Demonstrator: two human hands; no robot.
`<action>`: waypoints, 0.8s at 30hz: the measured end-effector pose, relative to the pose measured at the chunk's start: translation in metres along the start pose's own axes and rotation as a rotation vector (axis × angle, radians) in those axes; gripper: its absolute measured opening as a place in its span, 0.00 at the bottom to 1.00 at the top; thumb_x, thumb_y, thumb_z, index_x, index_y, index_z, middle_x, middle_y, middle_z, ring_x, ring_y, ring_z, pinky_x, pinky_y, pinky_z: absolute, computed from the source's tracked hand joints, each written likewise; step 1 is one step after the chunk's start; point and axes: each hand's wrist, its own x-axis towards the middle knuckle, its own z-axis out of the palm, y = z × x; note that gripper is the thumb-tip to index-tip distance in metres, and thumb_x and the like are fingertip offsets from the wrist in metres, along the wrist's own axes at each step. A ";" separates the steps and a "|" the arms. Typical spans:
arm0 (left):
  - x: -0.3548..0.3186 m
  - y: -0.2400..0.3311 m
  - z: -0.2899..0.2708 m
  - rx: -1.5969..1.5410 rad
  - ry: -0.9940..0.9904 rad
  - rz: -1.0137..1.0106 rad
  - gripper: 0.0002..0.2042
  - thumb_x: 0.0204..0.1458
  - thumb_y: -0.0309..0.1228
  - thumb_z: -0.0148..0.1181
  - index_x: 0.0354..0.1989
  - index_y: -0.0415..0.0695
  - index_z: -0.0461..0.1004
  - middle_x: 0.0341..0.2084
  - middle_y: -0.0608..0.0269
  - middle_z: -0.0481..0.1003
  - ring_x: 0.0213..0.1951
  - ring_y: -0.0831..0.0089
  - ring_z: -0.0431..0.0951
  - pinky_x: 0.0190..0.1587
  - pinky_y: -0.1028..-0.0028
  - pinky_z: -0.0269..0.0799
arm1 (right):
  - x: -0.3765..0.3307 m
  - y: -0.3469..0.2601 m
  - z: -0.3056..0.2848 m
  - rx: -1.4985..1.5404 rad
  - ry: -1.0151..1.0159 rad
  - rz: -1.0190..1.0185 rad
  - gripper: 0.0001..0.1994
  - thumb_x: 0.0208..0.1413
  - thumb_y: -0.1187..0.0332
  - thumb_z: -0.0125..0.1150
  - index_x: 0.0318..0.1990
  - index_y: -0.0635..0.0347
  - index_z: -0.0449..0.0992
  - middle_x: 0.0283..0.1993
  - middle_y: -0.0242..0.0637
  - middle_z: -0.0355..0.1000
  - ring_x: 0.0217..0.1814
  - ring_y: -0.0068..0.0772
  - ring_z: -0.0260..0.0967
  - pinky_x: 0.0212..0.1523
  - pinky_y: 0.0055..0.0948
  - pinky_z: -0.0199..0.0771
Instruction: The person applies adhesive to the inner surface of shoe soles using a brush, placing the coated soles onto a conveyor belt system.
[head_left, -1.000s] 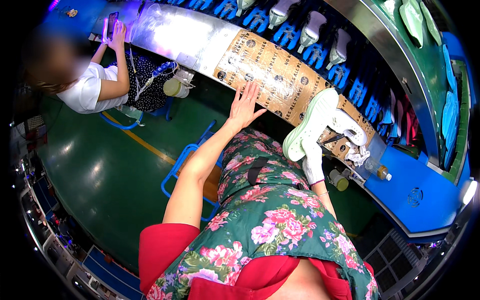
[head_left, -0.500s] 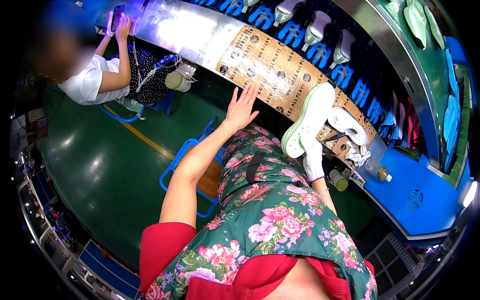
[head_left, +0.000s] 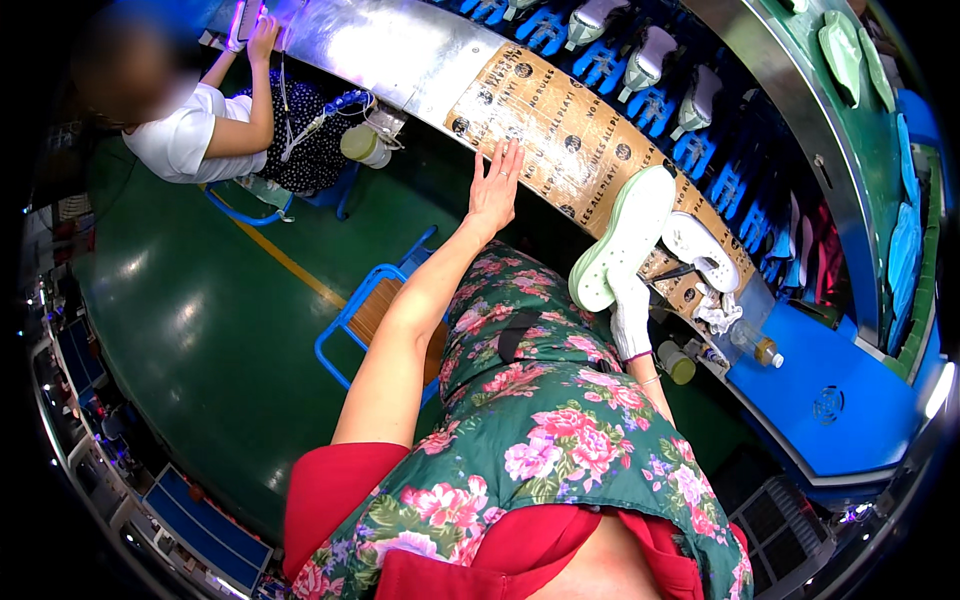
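My left hand (head_left: 493, 196) is bare, with a ring and outstretched fingers. It holds nothing, and its fingertips reach over the near edge of the cardboard-covered bench (head_left: 545, 115). On my right hand (head_left: 630, 318) is a white glove. It grips a pale green clog (head_left: 622, 235), tilted above the bench edge with its holed end toward me. The gloved fingers are mostly hidden by the clog. Just right of it, a white clog-shaped piece (head_left: 698, 250) lies on the bench beside a dark slim tool (head_left: 674, 272).
Behind the bench runs a rack of blue holders (head_left: 650, 108) carrying grey-white shoe forms (head_left: 650, 62). A crumpled white cloth (head_left: 716, 308) and a clear bottle (head_left: 752, 340) lie at the right. A blue-framed stool (head_left: 372, 305) stands at my left. Beyond it, a seated person (head_left: 210, 135) holds a phone.
The whole view has shifted slightly. My left hand has moved a little forward at the bench edge. My right hand keeps the pale green clog in nearly the same place.
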 end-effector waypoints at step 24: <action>-0.009 -0.007 -0.017 -0.064 -0.070 0.050 0.38 0.42 0.21 0.61 0.68 0.44 0.58 0.65 0.51 0.61 0.67 0.53 0.59 0.65 0.42 0.51 | -0.002 0.008 0.003 0.060 0.005 -0.019 0.15 0.58 0.67 0.66 0.49 0.68 0.77 0.43 0.35 0.78 0.41 0.25 0.76 0.44 0.26 0.76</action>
